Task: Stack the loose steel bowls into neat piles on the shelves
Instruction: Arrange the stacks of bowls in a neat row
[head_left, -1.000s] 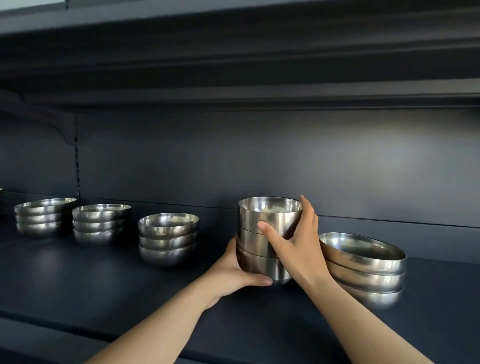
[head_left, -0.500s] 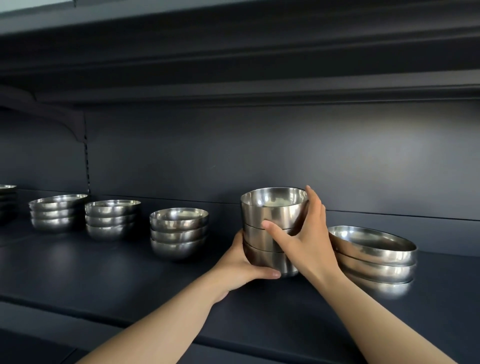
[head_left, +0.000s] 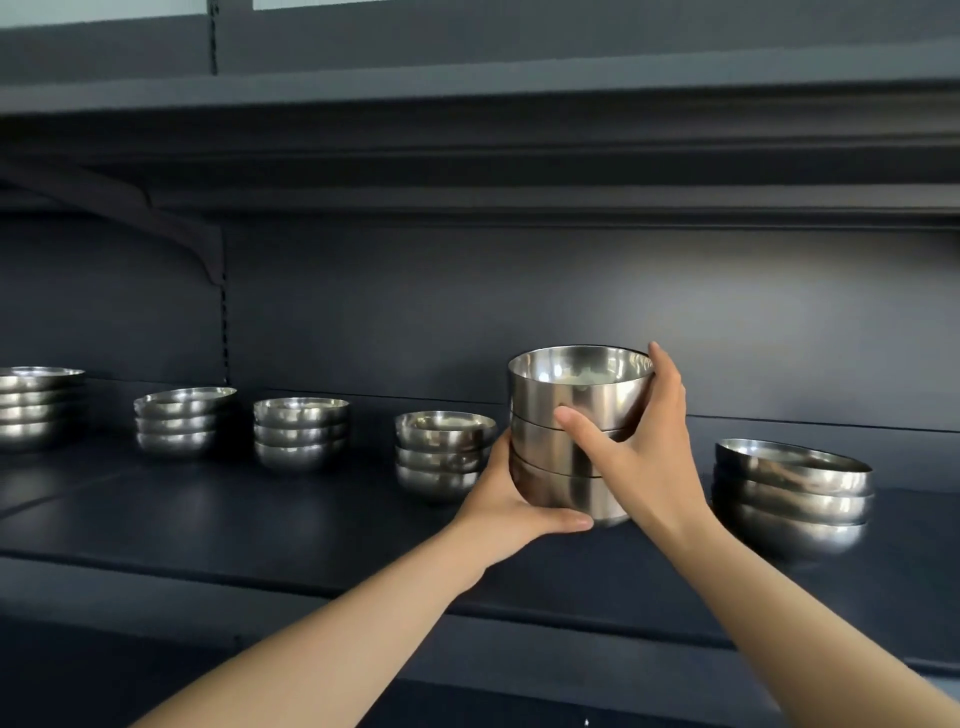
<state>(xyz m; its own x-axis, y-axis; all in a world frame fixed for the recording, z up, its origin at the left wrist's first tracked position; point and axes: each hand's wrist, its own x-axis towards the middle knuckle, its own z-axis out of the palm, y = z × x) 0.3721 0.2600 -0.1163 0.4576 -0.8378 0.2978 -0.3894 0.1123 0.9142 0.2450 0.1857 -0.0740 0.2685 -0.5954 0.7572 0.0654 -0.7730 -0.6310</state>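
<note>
A stack of three deep steel bowls (head_left: 576, 431) is held between both hands over the dark shelf (head_left: 311, 525), its base at or just above the shelf surface; contact with the shelf cannot be told. The left hand (head_left: 511, 506) is cupped around the lowest bowl, thumb laid along its lower front edge, the grip closed on the stack's base. The right hand (head_left: 641, 457) is wrapped around the right side of the stack, thumb pressed on the front wall of the top bowl, fingers reaching behind its rim, the grip likewise grasping the stack. Just left of the held stack, a pile of three shallow bowls (head_left: 441, 454) is seen standing on the shelf, near the left hand. Further left, two more piles (head_left: 300, 432) (head_left: 182, 420) are set in a row, and a fifth pile (head_left: 36, 405) is cut by the frame edge. To the right, apart from the right wrist, a pile of wider bowls (head_left: 792, 493) is noted, its top bowl sitting slightly tilted. An upper shelf (head_left: 467, 171) is seen overhead.
</note>
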